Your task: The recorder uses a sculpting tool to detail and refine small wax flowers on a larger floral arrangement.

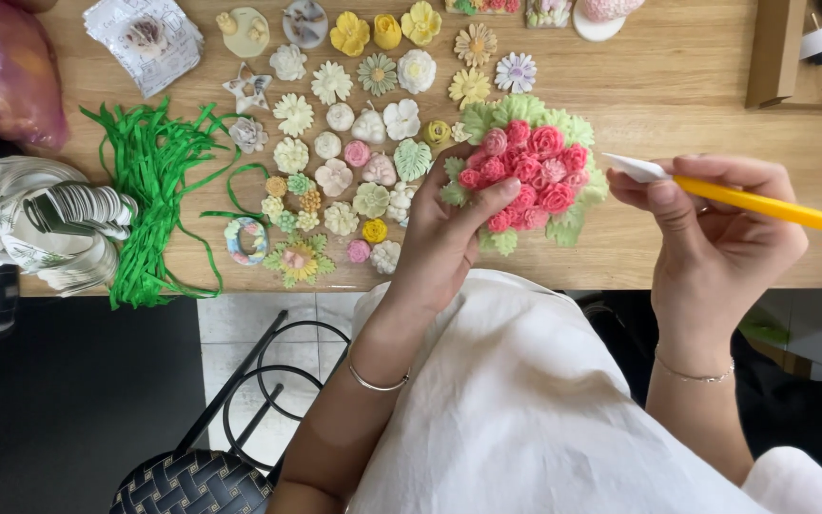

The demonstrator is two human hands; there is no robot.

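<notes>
My left hand (pixel 449 238) holds a round piece shaped like a bouquet (pixel 525 167), with pink roses in the middle and pale green leaves around them, just above the wooden table (pixel 677 86). The thumb lies across its lower left edge. My right hand (pixel 715 228) grips a yellow-handled tool (pixel 773 207) with a white pointed tip. That tip sits close to the right rim of the bouquet piece.
Several small moulded flowers (pixel 354 162) in white, yellow, pink and green lie spread over the table's middle. Green paper ribbon (pixel 149 190) and a stack of white cut-outs (pixel 45 224) lie at the left. A black stool (pixel 230 447) stands below the table edge.
</notes>
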